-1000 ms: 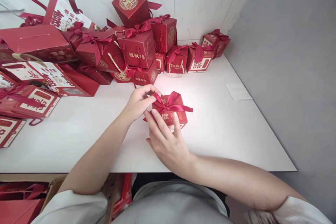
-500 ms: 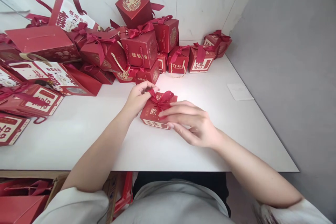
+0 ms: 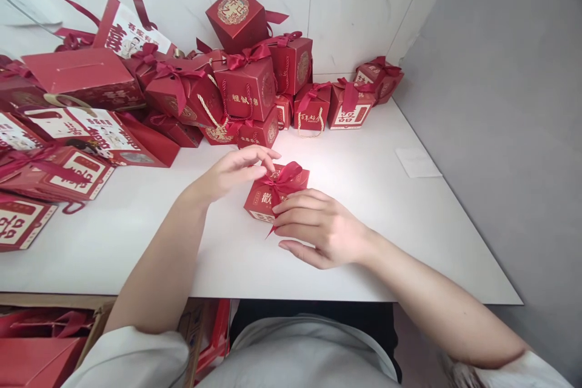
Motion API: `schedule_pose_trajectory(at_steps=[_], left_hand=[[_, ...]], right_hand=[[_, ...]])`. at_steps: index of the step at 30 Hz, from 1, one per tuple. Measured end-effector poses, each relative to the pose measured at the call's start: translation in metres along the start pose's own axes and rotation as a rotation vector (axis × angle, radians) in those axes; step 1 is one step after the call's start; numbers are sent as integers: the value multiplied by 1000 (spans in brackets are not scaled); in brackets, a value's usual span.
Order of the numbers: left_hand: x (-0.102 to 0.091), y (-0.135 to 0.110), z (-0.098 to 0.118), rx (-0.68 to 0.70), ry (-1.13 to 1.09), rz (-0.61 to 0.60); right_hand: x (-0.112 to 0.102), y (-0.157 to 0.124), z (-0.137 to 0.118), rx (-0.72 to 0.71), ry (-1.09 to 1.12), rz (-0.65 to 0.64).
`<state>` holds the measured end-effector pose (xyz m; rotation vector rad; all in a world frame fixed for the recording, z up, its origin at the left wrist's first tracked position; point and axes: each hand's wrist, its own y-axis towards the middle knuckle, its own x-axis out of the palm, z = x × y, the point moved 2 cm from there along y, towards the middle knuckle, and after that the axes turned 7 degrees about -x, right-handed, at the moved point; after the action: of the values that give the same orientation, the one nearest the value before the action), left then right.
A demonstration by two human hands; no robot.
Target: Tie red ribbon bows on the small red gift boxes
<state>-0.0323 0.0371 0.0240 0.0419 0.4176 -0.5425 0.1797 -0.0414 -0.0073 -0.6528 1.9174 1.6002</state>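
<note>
A small red gift box (image 3: 266,193) with gold characters and a dark red ribbon bow (image 3: 284,174) rests on the white table (image 3: 364,218) in front of me. My left hand (image 3: 234,171) hovers over the box's far left corner, fingers curved and slightly apart, fingertips at the bow. My right hand (image 3: 318,225) rests against the box's near right side, fingers stretched toward it, touching the box and a ribbon tail.
A heap of red gift boxes (image 3: 245,82) with ribbons and cord handles lines the back wall. Flat red and white boxes (image 3: 73,139) are stacked at the left. A white paper slip (image 3: 417,162) lies at the right. Red boxes (image 3: 40,345) sit under the table.
The box has been turned and shifted slightly left. My right hand moved from the front of the box round to its right side. My left hand loosened from the bow.
</note>
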Motion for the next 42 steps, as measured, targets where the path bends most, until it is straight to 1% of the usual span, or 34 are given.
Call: schedule_pose_trajectory(at_steps=[2,5,9,11,13,15,19,22,24,25,27,30,32,36,38,41,42], left_hand=[[11,2,1,-1,125,64],[20,4,0,0,183,54],[13,5,-6,-40,175,-4],[9,6,-10,-54,159,-37],[7,7,-11,-64,130,-66],[7,7,-11,-54,111,-68],[6,6,-10,-29,165,-41],[-4,1,-10,-53,169,-56],[-13,-4,-9,-54,101,-64],[-17,-6,-9,-48,64,-61],[-23,-9,-8,-31,25,-54],[-25,-11,-5,-8,94,-54],[-23,-11,-3,7,198,-19],[-16,-11,3,66,400,100],[-12,-10,6,133,479,221],[-5,-9,8,268,581,467],[-2,-9,8,302,603,531]], right_hand=[[2,0,0,-14,-3,4],[5,-1,-1,-23,18,1],[8,-2,-1,-34,35,-27],[6,-2,-1,-15,37,9],[2,-1,0,39,27,81],[-3,-1,3,124,3,169],[-5,-7,14,361,-5,329],[0,-15,26,555,67,424],[4,-20,32,642,115,456],[6,-22,34,661,130,460],[8,-23,34,660,149,449],[10,-22,30,649,144,400],[12,-20,26,654,96,361],[18,-19,22,674,39,253],[19,-19,21,669,52,210],[20,-19,21,657,27,176],[20,-19,22,656,9,161]])
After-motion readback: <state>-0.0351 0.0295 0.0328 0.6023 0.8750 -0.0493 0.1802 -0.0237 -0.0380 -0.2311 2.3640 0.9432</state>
